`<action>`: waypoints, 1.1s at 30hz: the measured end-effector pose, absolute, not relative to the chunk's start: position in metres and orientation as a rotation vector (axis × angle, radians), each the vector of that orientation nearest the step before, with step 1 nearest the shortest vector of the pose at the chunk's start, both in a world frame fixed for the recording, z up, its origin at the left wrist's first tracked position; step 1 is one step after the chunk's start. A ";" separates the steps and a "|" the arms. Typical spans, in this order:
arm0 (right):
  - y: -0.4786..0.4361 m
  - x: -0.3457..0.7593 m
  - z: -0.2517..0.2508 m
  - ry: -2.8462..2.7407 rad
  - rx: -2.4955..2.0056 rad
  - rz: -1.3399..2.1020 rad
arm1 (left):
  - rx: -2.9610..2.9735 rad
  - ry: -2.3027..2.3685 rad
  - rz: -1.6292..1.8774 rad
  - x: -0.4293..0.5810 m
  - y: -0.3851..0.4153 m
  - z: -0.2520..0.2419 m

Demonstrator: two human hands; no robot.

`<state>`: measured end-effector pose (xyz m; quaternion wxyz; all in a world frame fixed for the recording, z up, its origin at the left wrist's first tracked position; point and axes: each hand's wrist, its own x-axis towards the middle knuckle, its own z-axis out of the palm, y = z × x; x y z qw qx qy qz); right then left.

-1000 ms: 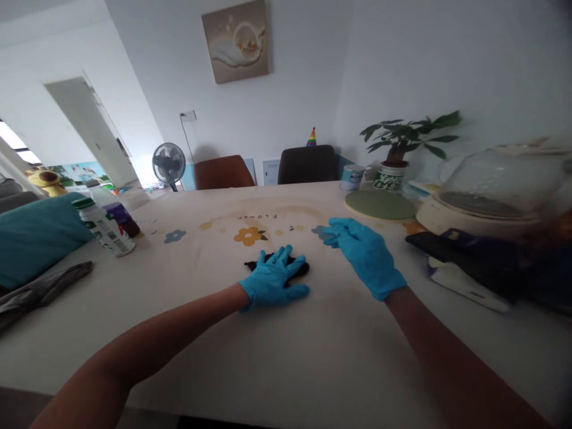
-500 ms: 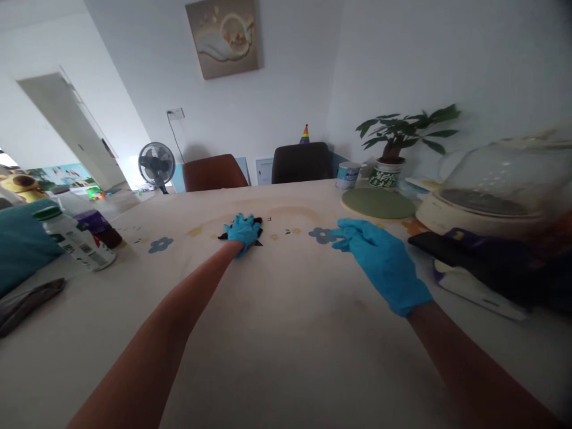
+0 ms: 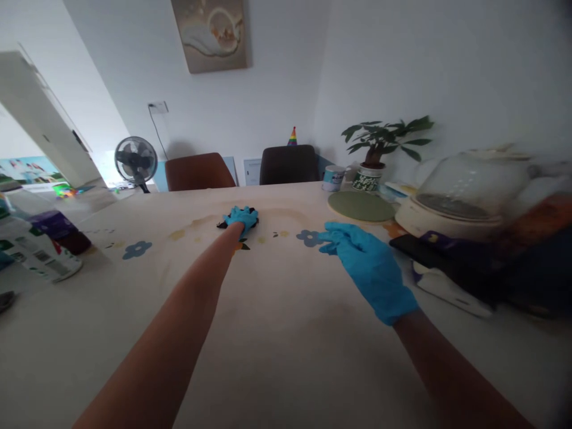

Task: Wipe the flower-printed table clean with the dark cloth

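Observation:
My left hand (image 3: 240, 218), in a blue glove, reaches far across the table and presses a dark cloth (image 3: 254, 214) onto the patterned tablecloth (image 3: 277, 286). The fingers lie over the cloth, and only its black edges show around them. My right hand (image 3: 364, 262), gloved in blue as well, hovers or rests on the near right side, beside a printed grey-blue flower. Its fingers point left, loosely bent and partly apart, with nothing visible in them. Whether it touches the tabletop I cannot tell.
On the right are a green round mat (image 3: 361, 206), a potted plant (image 3: 369, 173), a can (image 3: 333, 178), a glass-lidded pot (image 3: 460, 196) and a black object (image 3: 429, 253). A white bottle (image 3: 42, 250) and purple-labelled container (image 3: 62, 229) stand left. Two chairs (image 3: 288, 162) (image 3: 201, 171) line the far edge.
My left hand has slid the cloth farther away and slightly right, uncovering a printed patch. The view has turned right, so objects appear farther left. My right hand keeps nearly the same pose.

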<state>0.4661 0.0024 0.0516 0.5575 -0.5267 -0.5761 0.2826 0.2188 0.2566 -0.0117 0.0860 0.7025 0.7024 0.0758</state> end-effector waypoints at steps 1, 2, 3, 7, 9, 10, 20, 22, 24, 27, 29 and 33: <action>0.003 0.468 0.052 -1.361 -1.257 0.648 | 2.095 2.068 0.220 0.231 0.259 -0.012; 0.003 0.470 0.052 -1.358 -1.270 0.626 | 2.089 2.048 0.212 0.242 0.261 -0.012; 0.003 0.472 0.052 -1.350 -1.280 0.609 | 2.086 2.030 0.204 0.253 0.263 -0.012; 0.003 0.479 0.050 -1.329 -1.282 0.600 | 2.118 1.948 0.184 0.290 0.269 -0.012; 0.003 0.480 0.049 -1.338 -1.277 0.599 | 2.157 1.896 0.177 0.304 0.272 -0.011; 0.003 0.480 0.049 -1.344 -1.275 0.597 | 2.186 1.861 0.173 0.310 0.274 -0.011; 0.006 0.482 0.048 -1.348 -1.283 0.602 | 2.535 1.333 0.126 0.326 0.243 -0.011; 0.010 0.484 0.044 -1.360 -1.286 0.613 | 2.590 1.228 0.101 0.321 0.223 -0.012; 0.016 0.488 0.038 -1.396 -1.304 0.607 | 2.647 1.131 0.077 0.312 0.199 -0.012; 0.027 0.493 0.025 -1.528 -1.432 0.469 | 2.719 1.038 0.058 0.291 0.156 -0.011; 0.033 0.495 0.015 -1.664 -1.510 0.389 | 2.725 1.038 0.049 0.273 0.125 -0.010; 0.038 0.490 0.000 -1.992 -1.591 0.450 | 2.666 1.123 0.041 0.231 0.067 -0.011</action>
